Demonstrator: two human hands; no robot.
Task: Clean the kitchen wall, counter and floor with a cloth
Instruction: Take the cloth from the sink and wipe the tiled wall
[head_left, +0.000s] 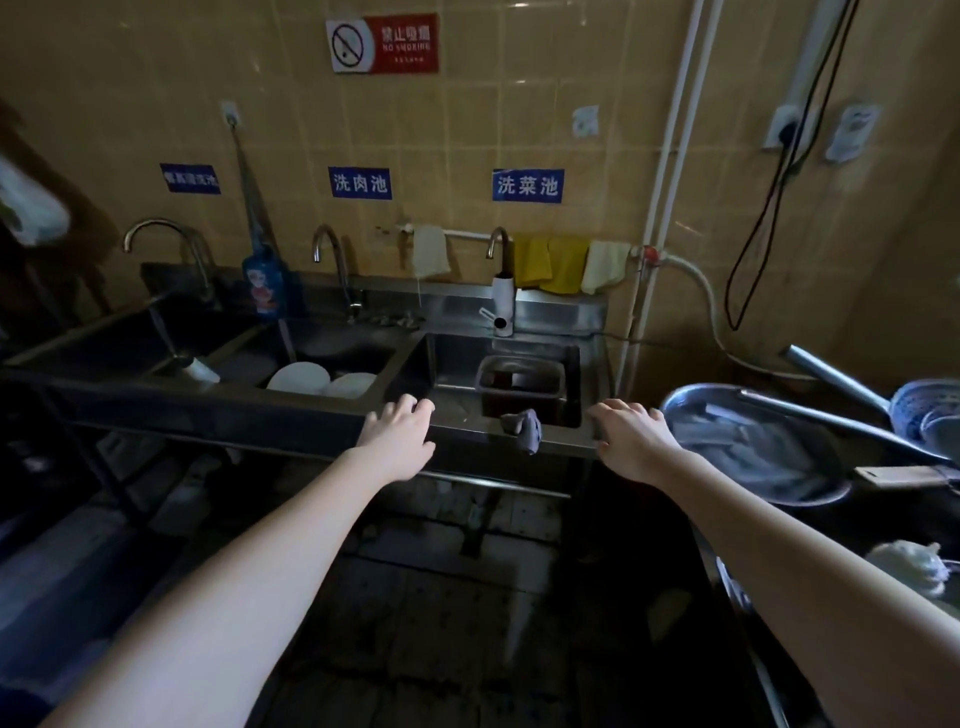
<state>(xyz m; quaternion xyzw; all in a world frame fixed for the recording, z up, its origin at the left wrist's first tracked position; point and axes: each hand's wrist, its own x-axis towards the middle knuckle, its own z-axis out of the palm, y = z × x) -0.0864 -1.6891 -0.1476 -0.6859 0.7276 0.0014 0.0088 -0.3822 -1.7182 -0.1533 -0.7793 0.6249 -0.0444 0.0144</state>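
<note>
**Dim kitchen, steel sinks, one grey rag on the rim**

The biggest thing here is the wall: glossy yellowish square tiles with pale grout lines. Below it the floor is dark patterned tile and looks pretty grimy.

A long stainless bench with three boxy sink wells runs along the wall, all brushed metal and hard corners, with curved chrome taps behind. Off to the right sits a wide round metal basin, shallow and shiny. The right-hand well holds a brown rectangular plastic tub, and the middle one has a couple of smooth white plates. Soft yellow cloths hang from a thin rail.

Both bare arms reach forward. The left hand is at the bench's front rim and the right hand is at its right corner. Both sets of fingers are loosely bent, slightly apart and holding nothing. I honestly can't tell if they touch the steel.

The grey cloth is crumpled and limp, draped over the front rim between the two hands.
</note>
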